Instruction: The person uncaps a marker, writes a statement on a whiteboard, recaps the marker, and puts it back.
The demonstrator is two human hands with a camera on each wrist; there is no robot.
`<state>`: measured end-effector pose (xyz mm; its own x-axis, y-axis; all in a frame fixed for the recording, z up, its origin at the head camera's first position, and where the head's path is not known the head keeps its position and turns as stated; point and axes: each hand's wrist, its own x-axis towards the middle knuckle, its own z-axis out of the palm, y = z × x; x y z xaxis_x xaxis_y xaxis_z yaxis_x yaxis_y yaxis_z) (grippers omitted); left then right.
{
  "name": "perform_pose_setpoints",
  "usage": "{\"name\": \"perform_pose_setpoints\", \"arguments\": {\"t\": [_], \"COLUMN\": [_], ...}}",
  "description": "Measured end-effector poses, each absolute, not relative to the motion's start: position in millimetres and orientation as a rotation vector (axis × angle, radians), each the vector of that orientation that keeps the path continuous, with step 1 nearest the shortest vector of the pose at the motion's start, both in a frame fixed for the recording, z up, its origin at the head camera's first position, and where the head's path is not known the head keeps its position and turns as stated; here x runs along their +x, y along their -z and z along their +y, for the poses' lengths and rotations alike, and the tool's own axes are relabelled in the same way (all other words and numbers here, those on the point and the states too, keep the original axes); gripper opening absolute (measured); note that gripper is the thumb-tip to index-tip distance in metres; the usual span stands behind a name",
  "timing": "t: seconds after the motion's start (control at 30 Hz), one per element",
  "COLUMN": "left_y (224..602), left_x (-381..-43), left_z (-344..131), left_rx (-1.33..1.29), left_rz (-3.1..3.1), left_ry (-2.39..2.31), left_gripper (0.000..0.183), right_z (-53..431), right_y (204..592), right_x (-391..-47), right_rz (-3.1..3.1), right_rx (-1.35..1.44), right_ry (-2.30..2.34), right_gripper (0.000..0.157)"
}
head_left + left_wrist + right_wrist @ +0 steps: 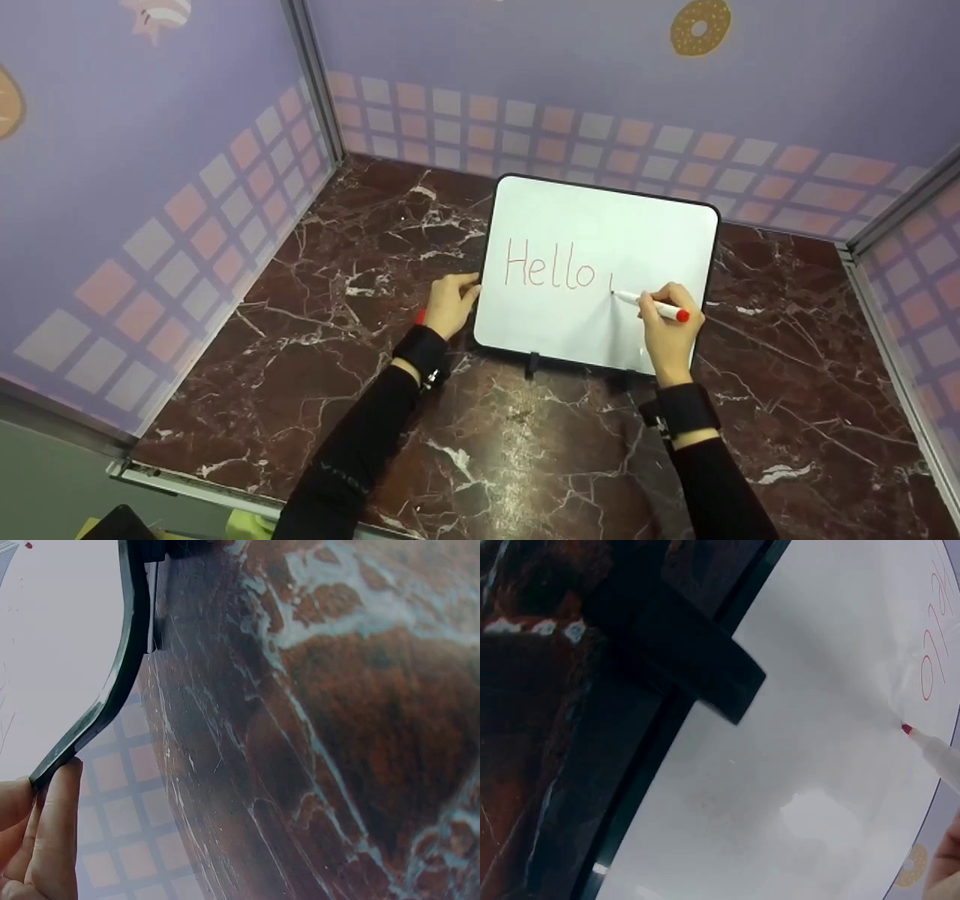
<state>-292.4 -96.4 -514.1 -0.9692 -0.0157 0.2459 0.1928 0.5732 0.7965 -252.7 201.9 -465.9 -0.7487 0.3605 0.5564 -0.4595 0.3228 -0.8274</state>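
A whiteboard [555, 322] with a black rim stands tilted back on a small stand, "Hello" written on it in red. To the right of the word is a short red stroke. My right hand [670, 337] pinches a white marker [628, 298] with a red end, its red tip at the board in the right wrist view. The left hand [450, 304] grips the board's left edge, thumb in front and fingers behind, as the left wrist view shows at the black rim [112, 694]. A small red thing [421, 317] shows beside the left wrist, mostly hidden.
Black stand feet [532, 365] hold the board's lower edge; one clip [705, 660] looms in the right wrist view. Under it is a dark red marbled tabletop [300, 390]. Purple panels [525, 52] with checkered bands rise at the back and both sides.
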Motion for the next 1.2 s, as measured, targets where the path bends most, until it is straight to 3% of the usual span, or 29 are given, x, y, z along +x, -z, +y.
{"name": "perform_pose_setpoints", "arguments": {"t": [1.2], "left_y": [515.5], "left_x": [-292.1], "left_z": [-96.1], "left_rx": [-0.123], "left_rz": [-2.585], "left_ry": [1.358], "left_gripper": [0.030], "right_z": [212.3], "right_y": [460.5], "right_x": [-252.7], "right_rz": [-1.830], "right_rx": [-0.004], "right_ry": [-1.470], "right_gripper": [0.014]}}
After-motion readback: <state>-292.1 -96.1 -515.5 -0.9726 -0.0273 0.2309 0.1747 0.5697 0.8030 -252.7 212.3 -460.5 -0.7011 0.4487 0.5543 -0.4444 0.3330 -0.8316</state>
